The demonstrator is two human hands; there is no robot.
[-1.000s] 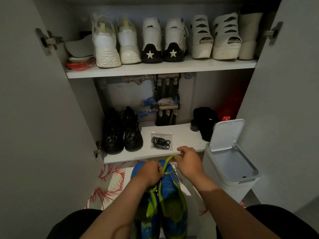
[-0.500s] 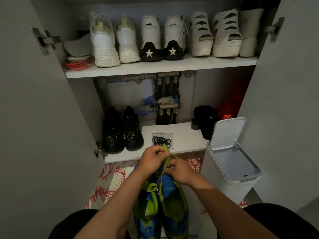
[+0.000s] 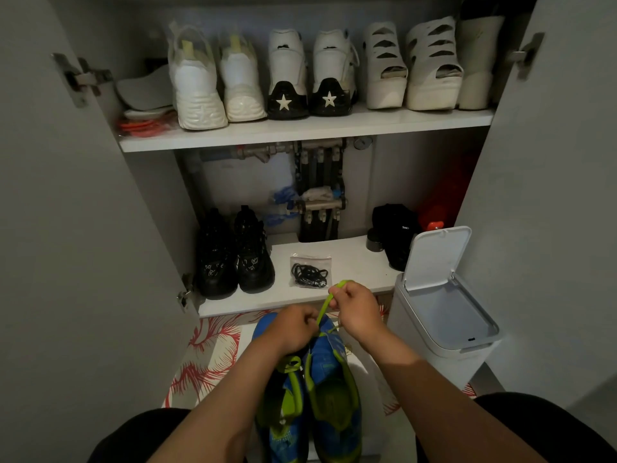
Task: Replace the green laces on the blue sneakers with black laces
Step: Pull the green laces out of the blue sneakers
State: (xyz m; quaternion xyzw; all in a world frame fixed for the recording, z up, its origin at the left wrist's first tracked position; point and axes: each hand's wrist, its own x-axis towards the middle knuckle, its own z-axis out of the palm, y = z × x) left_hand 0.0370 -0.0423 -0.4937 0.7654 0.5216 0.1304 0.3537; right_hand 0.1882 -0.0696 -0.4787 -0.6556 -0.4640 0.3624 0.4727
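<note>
Two blue fabric sneakers with bright green trim (image 3: 329, 389) stand side by side on the floor between the person's forearms, with the toes toward the cupboard. A flat green lace (image 3: 323, 307) rises tight from the front of the right-side shoe. The right hand (image 3: 359, 310) grips its upper part in a closed fist, and the green end comes out above the fingers. The left hand (image 3: 293, 329), with curled fingers, pinches the lower part of the lace just above the shoe. On the white lower shelf (image 3: 354, 262), just beyond the hands, lie thin black laces (image 3: 309, 274), coiled inside a clear plastic bag (image 3: 314, 260).
</note>
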